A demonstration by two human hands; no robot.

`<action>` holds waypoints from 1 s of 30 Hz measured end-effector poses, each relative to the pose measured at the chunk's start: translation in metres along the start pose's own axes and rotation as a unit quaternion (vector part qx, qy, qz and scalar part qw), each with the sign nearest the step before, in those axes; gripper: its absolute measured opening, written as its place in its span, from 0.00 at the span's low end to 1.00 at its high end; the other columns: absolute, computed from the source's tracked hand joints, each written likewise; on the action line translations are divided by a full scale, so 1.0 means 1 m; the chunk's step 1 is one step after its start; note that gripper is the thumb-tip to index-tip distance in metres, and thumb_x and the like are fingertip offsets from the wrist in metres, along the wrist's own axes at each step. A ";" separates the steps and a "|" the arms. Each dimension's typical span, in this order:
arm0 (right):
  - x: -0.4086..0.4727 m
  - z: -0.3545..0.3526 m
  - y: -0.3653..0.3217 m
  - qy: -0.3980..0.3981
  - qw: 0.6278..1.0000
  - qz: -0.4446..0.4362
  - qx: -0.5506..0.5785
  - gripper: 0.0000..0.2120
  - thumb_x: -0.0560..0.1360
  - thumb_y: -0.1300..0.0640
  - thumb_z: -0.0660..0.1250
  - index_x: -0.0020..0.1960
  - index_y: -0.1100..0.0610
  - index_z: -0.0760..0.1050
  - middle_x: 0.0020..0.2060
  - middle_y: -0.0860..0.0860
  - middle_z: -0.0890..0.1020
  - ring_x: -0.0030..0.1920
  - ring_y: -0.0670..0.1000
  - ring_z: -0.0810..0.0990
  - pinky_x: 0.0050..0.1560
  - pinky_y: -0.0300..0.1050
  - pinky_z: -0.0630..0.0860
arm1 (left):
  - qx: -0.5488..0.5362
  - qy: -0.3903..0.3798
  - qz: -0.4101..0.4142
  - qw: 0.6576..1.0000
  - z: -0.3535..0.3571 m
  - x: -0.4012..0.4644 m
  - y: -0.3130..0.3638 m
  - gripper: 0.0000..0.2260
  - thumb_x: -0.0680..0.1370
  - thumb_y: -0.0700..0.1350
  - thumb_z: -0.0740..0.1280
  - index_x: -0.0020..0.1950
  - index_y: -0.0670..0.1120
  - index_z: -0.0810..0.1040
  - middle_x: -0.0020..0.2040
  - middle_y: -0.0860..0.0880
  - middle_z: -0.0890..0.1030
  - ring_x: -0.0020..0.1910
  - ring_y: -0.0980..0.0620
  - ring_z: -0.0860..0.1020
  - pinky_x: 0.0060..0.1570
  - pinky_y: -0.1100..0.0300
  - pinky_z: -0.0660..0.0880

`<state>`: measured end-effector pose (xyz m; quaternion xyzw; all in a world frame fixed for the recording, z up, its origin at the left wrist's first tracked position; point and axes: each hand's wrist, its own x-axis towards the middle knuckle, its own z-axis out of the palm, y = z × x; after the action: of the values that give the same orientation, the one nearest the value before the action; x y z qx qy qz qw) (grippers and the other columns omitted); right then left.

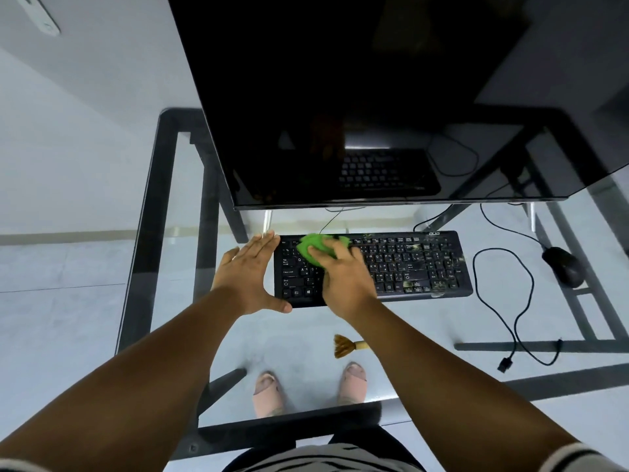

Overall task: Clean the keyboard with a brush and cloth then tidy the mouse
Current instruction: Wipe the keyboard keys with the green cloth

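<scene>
Lying nearest on the glass tabletop (425,321), a brush (343,345). Beyond, the left hand (246,275), grip wide, fingers straight, braces the keyboard (408,264)'s 9 o'clock end; the right hand (343,274) presses a green cloth (315,248) on the keys. Mouse (563,267) sits at 3 o'clock, monitor (357,97) farthest.

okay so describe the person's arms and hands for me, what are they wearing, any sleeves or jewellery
Both forearms are bare down to the left hand and right hand: no gloves, watch or bracelets. Short sleeves with dark and light stripes show at the frame's bottom corners. Rings cannot be made out.
</scene>
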<state>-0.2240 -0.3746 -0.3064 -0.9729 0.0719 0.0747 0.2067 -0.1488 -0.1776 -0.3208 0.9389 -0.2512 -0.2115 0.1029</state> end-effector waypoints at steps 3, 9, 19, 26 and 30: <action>-0.007 0.000 0.002 -0.050 0.993 -0.108 -0.025 0.30 0.75 0.65 0.60 0.70 0.39 0.70 0.71 0.41 0.66 0.59 0.52 0.66 0.53 0.48 0.78 | 0.005 0.000 0.000 1.000 0.001 -0.001 0.000 0.61 0.58 0.75 0.70 0.79 0.55 0.39 0.80 0.57 0.42 0.78 0.57 0.42 0.76 0.51 0.48; -0.011 -0.005 0.025 0.037 0.999 0.036 -0.017 0.26 0.75 0.62 0.60 0.71 0.45 0.70 0.69 0.47 0.67 0.62 0.58 0.67 0.48 0.54 0.81 | -0.004 -0.003 -0.002 1.000 0.000 -0.001 0.001 0.61 0.59 0.73 0.71 0.79 0.54 0.40 0.80 0.57 0.42 0.78 0.58 0.41 0.76 0.51 0.46; 0.006 -0.016 0.011 -0.001 0.990 0.137 -0.025 0.31 0.75 0.64 0.60 0.75 0.44 0.61 0.71 0.48 0.62 0.67 0.58 0.63 0.52 0.55 0.80 | -0.002 -0.004 -0.011 1.000 0.000 -0.001 0.003 0.61 0.59 0.72 0.72 0.79 0.54 0.40 0.80 0.57 0.42 0.78 0.58 0.40 0.76 0.51 0.45; 0.015 -0.019 -0.001 -0.009 0.989 0.143 0.037 0.33 0.74 0.67 0.59 0.75 0.44 0.63 0.70 0.47 0.61 0.67 0.57 0.63 0.60 0.54 0.77 | 0.010 -0.004 -0.019 1.000 -0.002 -0.001 0.006 0.61 0.58 0.73 0.72 0.79 0.54 0.40 0.80 0.57 0.42 0.78 0.58 0.41 0.76 0.49 0.46; 0.008 -0.018 0.010 -0.029 0.997 0.068 -0.007 0.31 0.76 0.65 0.59 0.74 0.41 0.64 0.71 0.43 0.62 0.66 0.55 0.64 0.58 0.55 0.79 | 0.016 -0.002 -0.023 1.000 -0.003 -0.002 0.007 0.61 0.58 0.73 0.72 0.79 0.54 0.40 0.80 0.57 0.43 0.78 0.57 0.41 0.76 0.48 0.47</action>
<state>-0.2160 -0.3916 -0.2954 -0.9646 0.1316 0.1172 0.1960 -0.1520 -0.1826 -0.3156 0.9455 -0.2333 -0.2118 0.0825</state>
